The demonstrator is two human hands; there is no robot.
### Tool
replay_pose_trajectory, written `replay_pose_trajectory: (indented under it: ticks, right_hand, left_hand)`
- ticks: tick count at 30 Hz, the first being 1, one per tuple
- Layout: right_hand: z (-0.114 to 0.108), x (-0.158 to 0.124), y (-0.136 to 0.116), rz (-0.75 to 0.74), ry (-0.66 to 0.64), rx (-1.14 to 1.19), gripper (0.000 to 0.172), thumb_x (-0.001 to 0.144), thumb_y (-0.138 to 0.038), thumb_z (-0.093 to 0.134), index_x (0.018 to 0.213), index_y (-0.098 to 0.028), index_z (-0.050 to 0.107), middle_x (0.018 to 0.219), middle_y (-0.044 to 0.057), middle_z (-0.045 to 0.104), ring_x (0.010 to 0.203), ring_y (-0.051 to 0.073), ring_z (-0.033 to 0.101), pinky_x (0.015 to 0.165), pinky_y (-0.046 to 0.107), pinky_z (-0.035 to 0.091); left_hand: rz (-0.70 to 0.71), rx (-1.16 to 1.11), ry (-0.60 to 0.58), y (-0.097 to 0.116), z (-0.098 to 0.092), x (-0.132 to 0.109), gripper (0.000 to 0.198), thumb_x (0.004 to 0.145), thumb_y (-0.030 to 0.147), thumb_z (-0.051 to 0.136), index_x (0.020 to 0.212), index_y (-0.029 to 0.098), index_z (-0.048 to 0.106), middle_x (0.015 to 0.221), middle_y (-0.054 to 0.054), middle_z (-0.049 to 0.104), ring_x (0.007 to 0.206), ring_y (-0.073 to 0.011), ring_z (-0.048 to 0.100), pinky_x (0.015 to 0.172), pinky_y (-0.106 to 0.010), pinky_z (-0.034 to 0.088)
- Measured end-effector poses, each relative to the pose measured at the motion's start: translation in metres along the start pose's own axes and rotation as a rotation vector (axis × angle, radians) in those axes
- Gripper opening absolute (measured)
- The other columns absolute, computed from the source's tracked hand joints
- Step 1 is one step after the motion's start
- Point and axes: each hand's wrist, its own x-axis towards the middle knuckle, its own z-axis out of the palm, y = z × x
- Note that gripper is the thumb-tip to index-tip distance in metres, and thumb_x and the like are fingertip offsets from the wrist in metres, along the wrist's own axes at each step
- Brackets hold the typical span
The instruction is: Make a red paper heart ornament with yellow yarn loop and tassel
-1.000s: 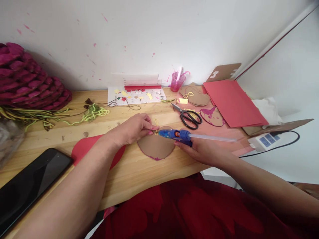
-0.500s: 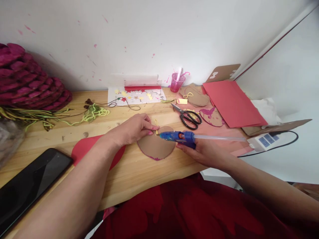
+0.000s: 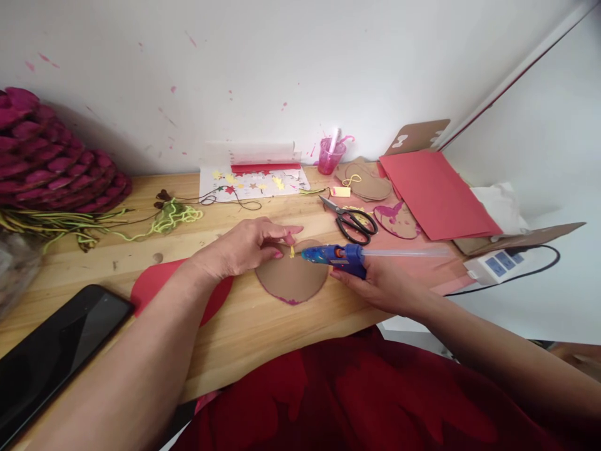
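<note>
A heart-shaped piece of cardboard [image 3: 291, 282], purple along its edge, lies flat in front of me. Its upper part carries a short yellow yarn loop [image 3: 292, 251]. My left hand [image 3: 253, 245] has its fingertips closed on the yarn's upper end, with the thumb low beside it; the exact grip is partly hidden. My right hand [image 3: 380, 279] is wrapped round a blue glue gun [image 3: 340, 258]. The gun's nozzle points left, close to the yarn, and a clear glue stick [image 3: 404, 253] sticks out of its back.
Black-handled scissors [image 3: 354, 223] lie behind the glue gun. A red paper heart [image 3: 216, 304] and a phone [image 3: 61, 344] are at left. Farther back are paper stars [image 3: 253, 185], a pink cup [image 3: 330, 156] and red sheets [image 3: 441, 194]. A power strip [image 3: 500, 266] stands at right.
My left fingers have shifted up at the yarn, and one fingertip now bends down onto it. The glue gun's nozzle has drawn slightly away from the yarn. The view has moved slightly.
</note>
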Motion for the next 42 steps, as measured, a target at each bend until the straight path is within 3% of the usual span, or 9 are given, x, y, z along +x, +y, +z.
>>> replay_pose_trajectory:
  ticks: [4,14,22,33,42]
  right_hand:
    - [0.0,-0.001,0.0,-0.039,0.004,0.046,0.031,0.097,-0.043,0.057,0.11,-0.02,0.074,0.102,0.005,0.08,0.09,0.025,0.073,0.077,0.034,0.053]
    - [0.001,0.008,-0.001,-0.059,0.02,0.057,0.028,0.095,-0.042,0.059,0.098,-0.018,0.073,0.087,0.003,0.076,0.078,0.021,0.067,0.07,0.03,0.049]
    - [0.001,0.009,-0.001,-0.094,0.02,0.066,0.029,0.096,-0.041,0.058,0.108,-0.019,0.073,0.083,0.002,0.073,0.078,0.021,0.066,0.071,0.03,0.049]
    - [0.003,0.004,-0.001,-0.068,0.007,0.126,0.03,0.097,-0.04,0.058,0.113,-0.02,0.073,0.108,0.005,0.079,0.092,0.024,0.072,0.081,0.034,0.054]
    - [0.002,0.006,0.001,-0.096,0.013,0.166,0.029,0.096,-0.041,0.06,0.109,-0.019,0.073,0.105,0.006,0.079,0.095,0.025,0.072,0.086,0.037,0.055]
  left_hand:
    - [-0.015,0.009,-0.023,0.003,-0.003,0.0,0.047,0.086,0.019,0.064,0.132,0.026,0.07,0.115,-0.005,0.076,0.102,-0.0198,0.071,0.096,-0.033,0.055]
    - [-0.023,0.197,-0.05,0.003,-0.004,-0.001,0.049,0.086,0.019,0.068,0.133,0.031,0.07,0.115,-0.003,0.075,0.107,-0.0209,0.064,0.101,-0.034,0.05]
    - [-0.063,0.242,-0.028,0.005,-0.002,-0.002,0.055,0.085,0.019,0.068,0.139,0.033,0.066,0.105,-0.004,0.071,0.099,-0.0206,0.065,0.095,-0.033,0.051]
    - [-0.052,0.218,-0.056,0.001,-0.001,-0.001,0.054,0.087,0.019,0.067,0.138,0.037,0.065,0.106,-0.003,0.07,0.1,-0.0189,0.062,0.096,-0.032,0.051]
    - [-0.049,0.221,-0.063,-0.002,-0.002,0.0,0.052,0.087,0.021,0.069,0.137,0.032,0.066,0.116,-0.004,0.074,0.111,-0.0217,0.058,0.102,-0.034,0.048]
